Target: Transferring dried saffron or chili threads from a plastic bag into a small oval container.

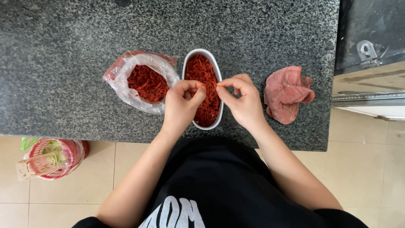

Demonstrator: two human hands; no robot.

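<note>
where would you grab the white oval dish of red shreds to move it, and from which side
Grip the white oval dish across its narrow width, on the long side walls near the far end, coming from above. That end is bare, while the left hand and right hand hover over the near half. The plastic bag crowds its left wall, so the right side, toward the pink cloth, probably offers easier entry.

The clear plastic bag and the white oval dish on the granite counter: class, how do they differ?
The clear plastic bag is soft, crumpled and rolled open; the white oval dish is rigid and smooth-rimmed. The bag lies left of the dish, with no hand on it; the left hand and right hand work over the dish. Both hold red shredded strands.
</note>
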